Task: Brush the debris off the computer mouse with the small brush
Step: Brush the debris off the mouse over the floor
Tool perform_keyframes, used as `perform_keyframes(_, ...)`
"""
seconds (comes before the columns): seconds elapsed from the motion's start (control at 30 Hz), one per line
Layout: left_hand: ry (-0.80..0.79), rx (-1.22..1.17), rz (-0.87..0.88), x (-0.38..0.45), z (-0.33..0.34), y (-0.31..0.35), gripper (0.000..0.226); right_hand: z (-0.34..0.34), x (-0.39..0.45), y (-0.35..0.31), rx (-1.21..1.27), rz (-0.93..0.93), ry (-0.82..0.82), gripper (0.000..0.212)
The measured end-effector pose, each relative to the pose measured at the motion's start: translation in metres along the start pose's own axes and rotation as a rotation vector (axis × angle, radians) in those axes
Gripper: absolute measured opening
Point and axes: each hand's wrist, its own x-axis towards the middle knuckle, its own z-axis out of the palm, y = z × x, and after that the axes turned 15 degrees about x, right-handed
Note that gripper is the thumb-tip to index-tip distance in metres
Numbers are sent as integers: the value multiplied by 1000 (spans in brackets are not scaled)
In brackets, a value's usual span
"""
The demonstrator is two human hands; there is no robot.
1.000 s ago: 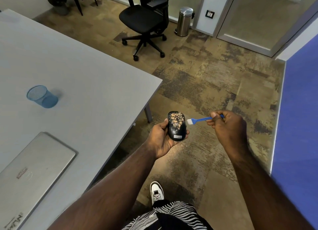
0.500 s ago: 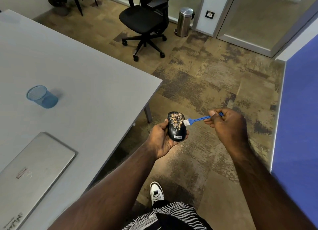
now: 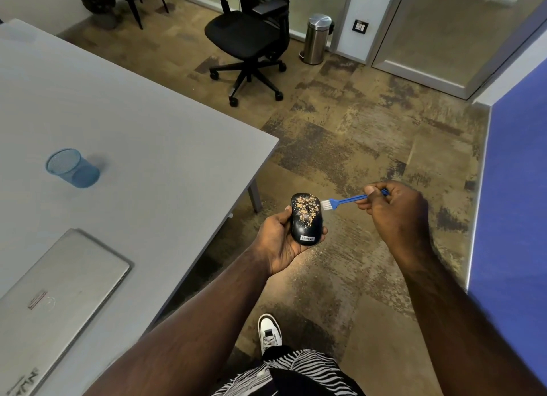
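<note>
Silver and closed, a laptop (image 3: 59, 289) lay at the near left of the grey table (image 3: 142, 123), with a blue mesh pen cup (image 3: 72, 168) standing farther back on the same top. Past the table's corner we held the black Lenovo computer mouse (image 3: 306, 218) out over the patterned carpet (image 3: 370, 135), cradled in our left hand (image 3: 281, 241), whose thumb and fingers curled round its sides. Tan debris (image 3: 305, 209) was scattered thickly over the front half of its back, so we judged the cleaning barely begun. Just right of the mouse, the white bristles of the small blue brush (image 3: 343, 201) met its upper right edge, and our right hand (image 3: 393, 212) pinched the far end of the thin handle between thumb and curled fingers. From there, we thought the main risk lay in that grip: held so far back, the handle could twist or flex, and the bristles might skate off the curved shell instead of lifting the crumbs. A hard flick could also throw grit towards our white shoe (image 3: 269, 332) below, or push it into the seam round the scroll wheel. Too firm a stroke might tip the mouse out of our palm, since it sat loosely there and nothing but floor lay beneath it.
</note>
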Motion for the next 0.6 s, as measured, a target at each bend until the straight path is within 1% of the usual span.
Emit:
perform_keyframes(0.07, 10, 0, -1, 1, -1, 0, 56, 2, -1, 1, 19, -10, -30, 16)
perform_keyframes(0.13, 9, 5, -1, 1, -2, 0, 55, 3, -1, 4, -25, -11, -48, 8)
perform_keyframes(0.2, 7, 16, -3, 0, -2, -1, 54, 3, 0, 6, -63, 0, -17, 11)
perform_keyframes(0.3, 10, 30, -3, 0, -3, -2, 52, 0, 2, 3, 29, 0, 8, 10)
perform_keyframes(0.37, 10, 39, -1, 0, -3, -2, 52, 1, 2, 2, 61, -21, -28, 13)
perform_keyframes(0.43, 4, 44, -4, 1, -2, -2, 53, 3, 2, 0, 5, -21, -57, 8)
perform_keyframes(0.5, -2, 39, -8, 0, -1, -3, 53, 4, 4, 1, -57, -7, -35, 8)
perform_keyframes(0.6, -11, 32, -9, 0, -1, -3, 52, 2, 9, 1, -47, -3, 13, 11)
